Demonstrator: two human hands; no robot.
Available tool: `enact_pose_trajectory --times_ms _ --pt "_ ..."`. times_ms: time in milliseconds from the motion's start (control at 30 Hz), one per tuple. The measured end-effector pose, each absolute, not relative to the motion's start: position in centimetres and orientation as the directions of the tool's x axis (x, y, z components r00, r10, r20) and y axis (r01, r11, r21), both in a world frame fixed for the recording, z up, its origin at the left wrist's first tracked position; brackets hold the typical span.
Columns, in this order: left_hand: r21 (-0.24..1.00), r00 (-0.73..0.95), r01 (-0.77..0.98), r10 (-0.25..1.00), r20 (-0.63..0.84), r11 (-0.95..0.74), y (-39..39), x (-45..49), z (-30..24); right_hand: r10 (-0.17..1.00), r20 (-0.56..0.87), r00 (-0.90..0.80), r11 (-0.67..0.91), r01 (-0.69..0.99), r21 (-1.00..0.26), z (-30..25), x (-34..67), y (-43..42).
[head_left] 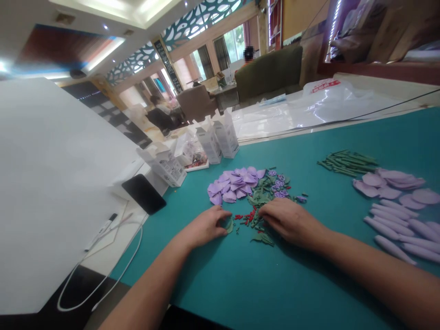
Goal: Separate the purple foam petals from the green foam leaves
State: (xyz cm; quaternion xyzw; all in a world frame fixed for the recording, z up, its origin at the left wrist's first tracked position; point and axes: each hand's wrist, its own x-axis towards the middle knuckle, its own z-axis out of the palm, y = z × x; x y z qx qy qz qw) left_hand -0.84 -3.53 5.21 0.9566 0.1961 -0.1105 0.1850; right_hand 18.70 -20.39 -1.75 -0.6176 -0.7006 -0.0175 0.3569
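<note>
On the teal mat point(309, 275) lies a small heap of toy-flower parts: purple petals point(232, 185), green leaf pieces point(261, 195), round purple pieces point(277, 183) and tiny red bits point(248, 219). My left hand point(206, 227) rests at the heap's near left edge, fingertips pinched on a small green leaf point(229, 225). My right hand point(290, 220) lies palm down on the green pieces at the heap's near right side; its fingers are curled over them, and what they hold is hidden.
Green stems point(347, 162) and long and round lilac petals point(398, 215) lie at the right. Opened white boxes point(213, 140) stand at the mat's far left edge. A black phone point(143, 193), white cable point(113, 275) and large white board point(44, 183) are at the left. People sit far behind.
</note>
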Motion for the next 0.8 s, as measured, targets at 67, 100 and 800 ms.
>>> enact_pose_trajectory --times_ms 67,100,800 --pt "0.319 0.912 0.386 0.307 -0.271 -0.866 -4.0 0.3 5.1 0.855 0.519 0.019 0.234 0.878 -0.418 -1.8 18.8 -20.4" --pt "0.331 0.918 0.371 0.290 -0.269 -0.868 -4.2 0.9 5.0 0.854 0.520 0.019 0.234 0.878 -0.417 -1.8 18.9 -20.4" --pt "-0.044 0.959 0.281 0.281 -0.012 -0.959 -6.2 6.5 3.6 0.731 0.617 0.290 0.057 0.876 -0.479 -0.6 22.9 -20.7"
